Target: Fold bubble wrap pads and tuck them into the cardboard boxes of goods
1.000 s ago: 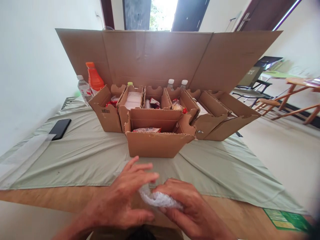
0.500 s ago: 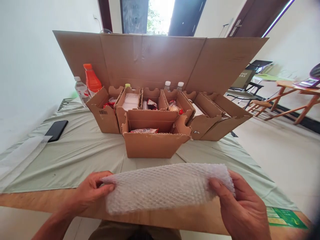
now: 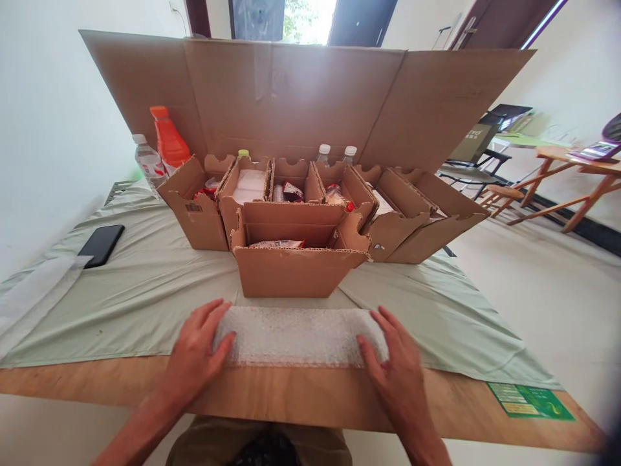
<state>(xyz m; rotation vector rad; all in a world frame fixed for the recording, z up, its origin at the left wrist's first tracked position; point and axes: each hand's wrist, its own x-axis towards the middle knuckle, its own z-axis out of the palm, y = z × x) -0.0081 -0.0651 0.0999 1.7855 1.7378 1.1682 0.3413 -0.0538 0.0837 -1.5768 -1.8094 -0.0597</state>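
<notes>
A folded strip of bubble wrap (image 3: 295,336) lies flat along the table's near edge, partly on the pale cloth. My left hand (image 3: 198,340) rests at its left end, thumb and fingers spread apart over the corner. At the opposite end my right hand (image 3: 392,353) touches the wrap, its fingers also stretched and apart. Neither hand is closed round it. Just beyond the strip stands a small open cardboard box (image 3: 286,272) with a red and white packet (image 3: 277,244) inside.
Several open cardboard boxes (image 3: 198,223) form a row behind, holding packets. A tall cardboard panel (image 3: 334,97) rises at the back. An orange bottle (image 3: 172,142) and a clear bottle (image 3: 148,162) stand left. A black phone (image 3: 101,244) and more bubble wrap (image 3: 33,301) lie on the left.
The bubble wrap has come down from a raised, tilted position onto the table. Both hands have loosened from a pinch to spread fingers and have moved closer together.
</notes>
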